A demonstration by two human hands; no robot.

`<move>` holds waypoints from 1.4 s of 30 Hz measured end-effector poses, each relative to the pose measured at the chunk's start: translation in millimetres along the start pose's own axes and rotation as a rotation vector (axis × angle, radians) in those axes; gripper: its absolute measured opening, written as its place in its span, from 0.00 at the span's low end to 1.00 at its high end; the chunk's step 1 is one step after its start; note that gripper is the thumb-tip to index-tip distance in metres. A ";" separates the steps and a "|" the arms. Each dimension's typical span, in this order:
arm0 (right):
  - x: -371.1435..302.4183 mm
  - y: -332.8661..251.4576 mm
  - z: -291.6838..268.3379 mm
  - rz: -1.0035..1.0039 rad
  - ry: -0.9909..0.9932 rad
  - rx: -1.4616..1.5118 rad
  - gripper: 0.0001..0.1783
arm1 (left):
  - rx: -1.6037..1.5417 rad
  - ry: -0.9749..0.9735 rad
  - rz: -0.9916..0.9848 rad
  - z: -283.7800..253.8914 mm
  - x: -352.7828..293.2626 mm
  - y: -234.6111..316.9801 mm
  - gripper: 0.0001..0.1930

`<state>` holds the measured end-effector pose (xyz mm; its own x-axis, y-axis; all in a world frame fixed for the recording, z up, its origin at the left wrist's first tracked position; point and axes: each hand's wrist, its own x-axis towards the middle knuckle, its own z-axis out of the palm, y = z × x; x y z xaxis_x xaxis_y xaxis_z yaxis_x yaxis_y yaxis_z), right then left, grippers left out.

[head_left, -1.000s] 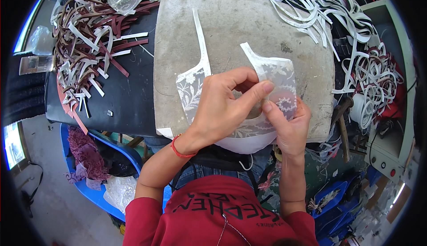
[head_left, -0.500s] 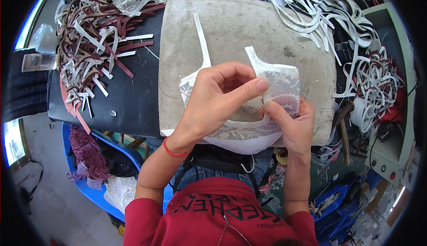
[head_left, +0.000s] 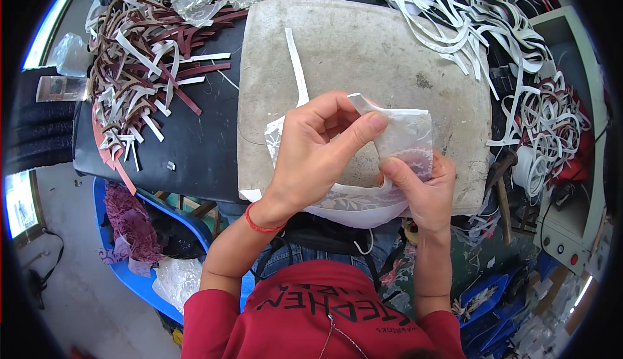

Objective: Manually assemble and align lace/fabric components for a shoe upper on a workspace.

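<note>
Shifted slightly vs. earlier frame, L hand (head_left: 311, 151) and R hand (head_left: 422, 187) both pinch shut on translucent white lace-patterned cut piece (head_left: 405, 140) over worn grey stone slab (head_left: 363, 41), w/ white strip (head_left: 296, 67) alongside.

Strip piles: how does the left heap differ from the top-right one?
The left heap is mostly dark maroon and brown strips with some white mixed in; the right heap is almost all white. The left heap's strips look short and straight, while the right heap's are longer and curl into loops. The left heap lies on the black table; the right heap spills over the grey slab edge. Both are loose, tangled offcuts.
</note>
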<state>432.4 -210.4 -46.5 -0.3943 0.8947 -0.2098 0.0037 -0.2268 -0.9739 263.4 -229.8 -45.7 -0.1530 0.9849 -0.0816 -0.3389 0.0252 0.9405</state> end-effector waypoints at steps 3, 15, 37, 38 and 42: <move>0.3 0.1 -1.0 -0.006 -0.017 -0.030 0.07 | -0.032 0.012 0.012 2.2 -1.1 -4.7 0.07; 20.0 -31.1 -1.1 -0.275 0.005 -0.192 0.06 | -0.029 -0.061 0.042 9.5 -6.1 -1.3 0.07; 23.6 -37.4 -11.9 -0.387 0.104 -0.156 0.07 | 0.086 0.074 0.088 14.1 -2.7 18.4 0.10; 24.4 -41.1 -13.2 -0.462 0.126 -0.196 0.08 | 0.103 -0.050 -0.054 -1.7 -2.9 25.8 0.14; 26.3 -55.9 -24.9 -0.686 -0.154 -0.253 0.13 | -0.527 -0.387 -0.693 -0.2 -11.8 41.3 0.23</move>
<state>444.7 -164.6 0.3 -0.5085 0.7353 0.4481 -0.0856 0.4746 -0.8760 251.0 -240.4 -6.0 0.5248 0.7706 -0.3616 -0.6281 0.6372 0.4465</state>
